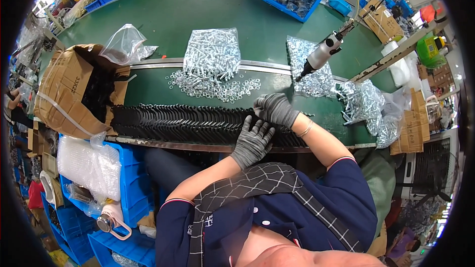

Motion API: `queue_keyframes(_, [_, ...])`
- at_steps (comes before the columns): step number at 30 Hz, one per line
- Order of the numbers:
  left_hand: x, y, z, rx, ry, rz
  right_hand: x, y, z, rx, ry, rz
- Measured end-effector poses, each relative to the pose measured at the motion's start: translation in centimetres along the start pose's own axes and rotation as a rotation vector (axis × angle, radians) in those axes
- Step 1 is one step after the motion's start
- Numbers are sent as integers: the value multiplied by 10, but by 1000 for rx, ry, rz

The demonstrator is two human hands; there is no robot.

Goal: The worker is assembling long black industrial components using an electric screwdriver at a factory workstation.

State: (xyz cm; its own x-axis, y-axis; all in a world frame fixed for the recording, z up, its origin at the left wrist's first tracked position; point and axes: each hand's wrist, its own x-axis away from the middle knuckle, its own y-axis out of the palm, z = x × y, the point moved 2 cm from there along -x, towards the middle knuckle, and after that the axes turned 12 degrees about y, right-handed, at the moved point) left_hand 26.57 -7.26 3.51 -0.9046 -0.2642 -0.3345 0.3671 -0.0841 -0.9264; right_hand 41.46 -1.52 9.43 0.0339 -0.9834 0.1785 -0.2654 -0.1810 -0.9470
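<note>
A long, tightly packed row of curved black parts (183,122) lies along the near edge of the green table. My left hand (251,143), in a grey striped glove, rests on the near side of this row with its fingers spread. Beside it, at the far edge of the row, my right hand (277,110) is closed with fingertips pinched together. Whatever those fingers hold, if anything, is hidden. Loose metal washers (232,89) are heaped beyond the row, against an open bag of silver bolts (212,52).
A powered screwdriver (321,54) hangs over a second bag of hardware (302,76). More bagged bolts (363,104) lie at the right. An open carton (69,91) of black parts stands left, a blue bin (277,2) far back, and blue crates (133,178) below the table edge.
</note>
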Motion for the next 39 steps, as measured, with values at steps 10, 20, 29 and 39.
queue_keyframes(10, [0,0,0,4,18,36,12,20,14,57,-230,200])
queue_keyframes(20, [-1,0,0,16,22,62,8,15,4,312,-326,217])
queue_keyframes(29, [-1,-1,0,0,32,48,14,33,-2,348,-147,375])
queue_keyframes(39, [-2,1,-1,13,36,111,13,20,-10,374,11,64])
